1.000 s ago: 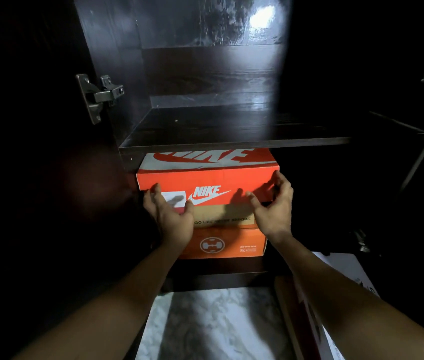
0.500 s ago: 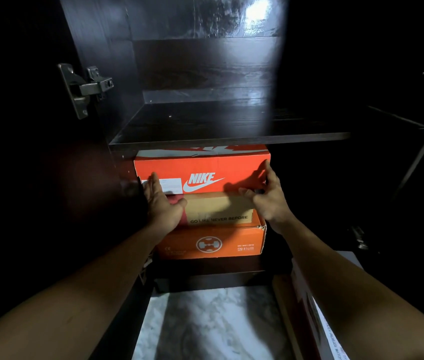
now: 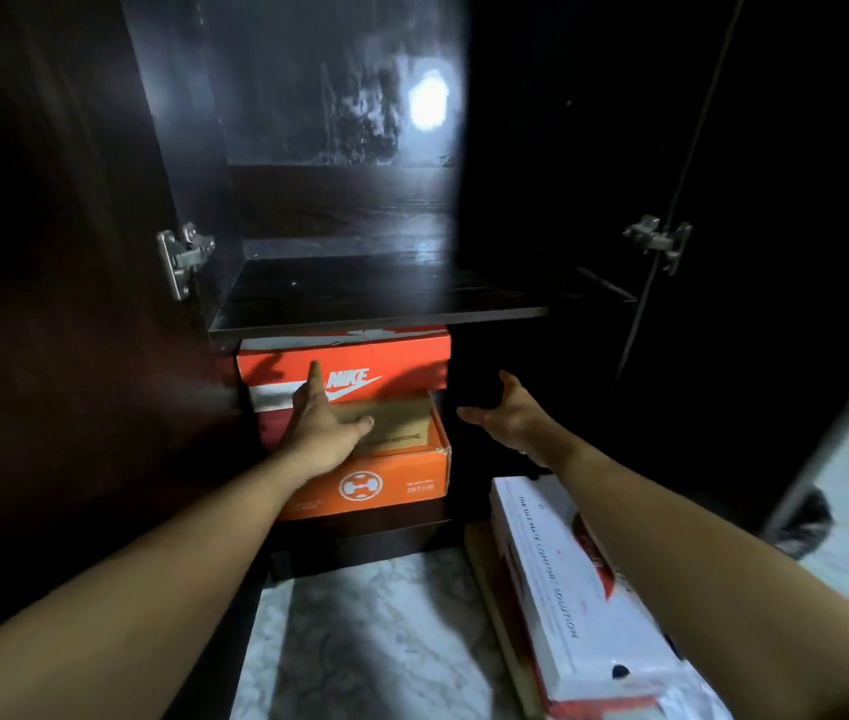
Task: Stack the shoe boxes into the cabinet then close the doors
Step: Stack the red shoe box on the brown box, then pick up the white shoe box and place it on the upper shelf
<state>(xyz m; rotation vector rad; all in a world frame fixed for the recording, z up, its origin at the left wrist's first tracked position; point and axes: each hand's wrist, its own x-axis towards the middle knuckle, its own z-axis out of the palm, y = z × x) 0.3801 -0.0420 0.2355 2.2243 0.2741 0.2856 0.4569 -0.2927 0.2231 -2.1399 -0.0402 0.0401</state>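
An orange Nike shoe box (image 3: 401, 358) sits on top of a second orange box (image 3: 391, 483) in the lower left compartment of the dark cabinet (image 3: 375, 314), just under the shelf. My left hand (image 3: 321, 420) lies flat with fingers spread against the fronts of both boxes. My right hand (image 3: 508, 415) hovers open to the right of the stack, touching nothing. A white and red shoe box (image 3: 568, 589) lies on the floor at the lower right, on top of another flat box.
Both cabinet doors stand open, the left door (image 3: 59, 304) and the right door (image 3: 786, 252), with metal hinges showing. The shelf above the boxes is dark and bare. The marble floor (image 3: 370, 641) stretches in front of the cabinet.
My right hand has come off the Nike box and moved right, into the dark gap. The left hand stays pressed on the stack. The view has pulled back and up.
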